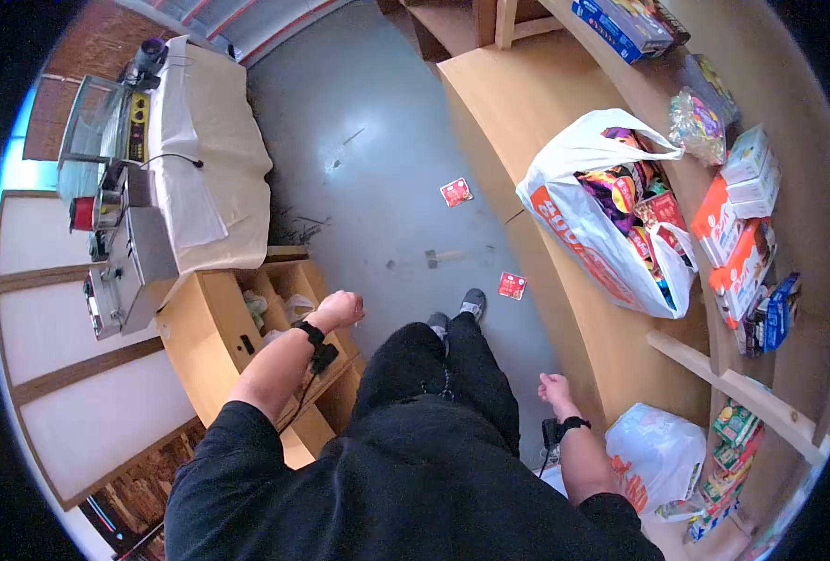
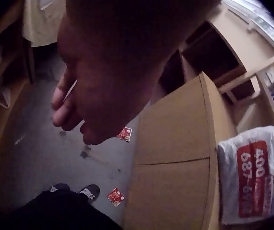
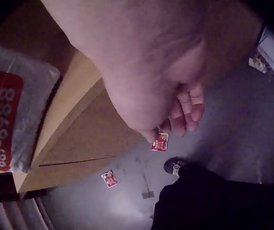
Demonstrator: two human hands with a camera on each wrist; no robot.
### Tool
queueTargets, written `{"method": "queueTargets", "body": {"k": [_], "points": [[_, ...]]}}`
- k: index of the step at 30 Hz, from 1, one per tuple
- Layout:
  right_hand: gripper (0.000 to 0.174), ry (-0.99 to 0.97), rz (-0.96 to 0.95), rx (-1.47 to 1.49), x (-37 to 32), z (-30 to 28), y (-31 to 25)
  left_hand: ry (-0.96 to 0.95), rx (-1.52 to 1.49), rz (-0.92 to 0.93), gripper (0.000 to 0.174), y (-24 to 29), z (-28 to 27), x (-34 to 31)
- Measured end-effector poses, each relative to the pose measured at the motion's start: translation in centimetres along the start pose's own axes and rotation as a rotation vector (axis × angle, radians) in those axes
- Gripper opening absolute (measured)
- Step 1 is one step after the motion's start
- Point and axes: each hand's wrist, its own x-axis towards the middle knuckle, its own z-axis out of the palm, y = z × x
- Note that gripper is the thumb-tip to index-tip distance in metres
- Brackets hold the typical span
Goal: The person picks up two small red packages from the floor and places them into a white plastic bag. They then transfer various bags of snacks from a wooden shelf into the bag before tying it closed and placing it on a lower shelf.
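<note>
My left hand (image 1: 338, 310) hangs over the floor beside the wooden cabinet, its fingers loosely bent. In the left wrist view nothing shows held in those fingers (image 2: 66, 115). Low beside the wooden counter is my right hand (image 1: 557, 393), likewise loosely curled and holding nothing visible. Two small red packets lie flat on the grey floor: one packet (image 1: 512, 286) near the shoes, another packet (image 1: 456, 193) farther ahead. In the right wrist view the nearer packet (image 3: 160, 142) shows just past the fingertips.
A white plastic bag (image 1: 574, 229) full of colourful snack packs stands on the counter (image 1: 518, 112) at right. Boxes (image 1: 742, 262) line the shelf beyond it, and another bag (image 1: 653, 453) sits nearer. At left are an open-fronted cabinet (image 1: 204, 327) and a cloth-covered table (image 1: 218, 150).
</note>
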Motion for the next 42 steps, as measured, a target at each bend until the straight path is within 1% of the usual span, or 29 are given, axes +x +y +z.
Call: {"method": "queueTargets", "body": {"k": [1, 2, 3, 5, 6, 8, 11, 12, 14, 17, 20, 21, 23, 26, 29, 32, 33, 35, 37, 38, 39, 41, 42], "points": [[0.024, 0.022, 0.033, 0.025, 0.9, 0.1, -0.2, 0.001, 0.006, -0.007, 0.028, 0.1, -1.3, 0.1], [0.025, 0.060, 0.044, -0.029, 1.7, 0.3, -0.4, 0.010, -0.002, -0.019, 0.028, -0.3, -2.1, 0.9], [0.025, 0.059, 0.042, -0.018, 1.8, 0.6, -1.4, 0.012, 0.010, -0.016, 0.027, -0.8, -2.8, 1.9], [0.025, 0.059, 0.038, 0.005, 1.0, 1.7, -3.9, 0.021, 0.030, -0.016, 0.029, -3.4, -2.1, 5.4], [0.024, 0.068, 0.027, -0.009, 0.6, 2.3, -5.0, -0.014, 0.032, -0.018, 0.029, -3.7, -2.6, 6.5], [0.024, 0.091, -0.002, -0.030, 0.5, 3.7, -7.0, -0.073, 0.046, -0.017, 0.029, -3.6, -4.7, 8.9], [0.022, 0.095, -0.038, 0.043, 0.7, 6.3, -8.9, -0.043, -0.014, 0.029, 0.028, -3.1, -7.0, 12.4], [0.021, 0.109, -0.039, 0.056, 1.2, 7.2, -9.5, 0.000, -0.034, 0.070, 0.026, -2.8, -7.9, 13.3], [0.020, 0.124, -0.024, 0.072, 1.7, 9.2, -9.5, -0.023, 0.007, 0.100, 0.025, -3.4, -7.7, 16.7], [0.023, 0.106, -0.008, 0.001, 4.4, 11.3, -7.7, -0.035, 0.042, 0.092, 0.025, -4.6, -6.6, 22.4], [0.022, 0.032, -0.052, -0.037, 7.8, 12.1, -4.9, -0.036, 0.026, 0.082, 0.025, -4.8, -5.9, 27.4], [0.021, 0.041, -0.067, -0.049, 8.9, 12.3, -3.8, -0.036, 0.010, 0.081, 0.025, -4.6, -5.5, 28.9], [0.019, 0.053, -0.117, -0.079, 12.4, 12.4, -2.0, -0.009, 0.010, 0.071, 0.027, -4.4, -4.4, 33.0], [0.019, 0.031, -0.104, -0.034, 17.7, 12.2, 0.6, 0.027, -0.015, 0.025, 0.030, -4.2, -1.5, 39.5], [0.019, 0.108, -0.168, -0.194, 24.5, 11.7, 6.1, 0.057, -0.095, -0.028, 0.034, -3.3, 1.5, 46.2], [0.017, 0.031, -0.008, -0.100, 29.4, 12.2, 6.8, 0.040, -0.105, -0.052, 0.037, -1.9, 3.9, 52.6], [0.018, 0.054, -0.074, -0.262, 31.2, 12.1, 7.8, 0.026, -0.098, -0.053, 0.037, -1.2, 5.1, 54.4], [0.024, 0.110, -0.229, -0.571, 36.3, 11.7, 9.8, 0.073, -0.111, -0.024, 0.037, -0.1, 7.4, 58.2], [0.032, 0.021, 0.057, 0.123, 40.4, 12.7, 9.1, 0.096, -0.121, 0.002, 0.036, 1.0, 8.9, 61.9], [0.037, 0.015, 0.210, 0.466, 42.5, 13.3, 8.6, 0.099, -0.123, 0.013, 0.036, 1.4, 9.3, 63.8], [0.038, 0.015, 0.231, 0.518, 44.0, 13.4, 8.1, 0.098, -0.125, 0.023, 0.036, 1.7, 9.8, 65.2], [0.038, 0.017, 0.190, 0.426, 46.9, 13.6, 7.7, 0.128, -0.080, 0.043, 0.035, 1.5, 11.2, 68.8], [0.038, 0.038, 0.124, 0.249, 48.4, 13.4, 7.4, 0.145, -0.072, 0.034, 0.034, 1.3, 11.5, 71.0]]}}
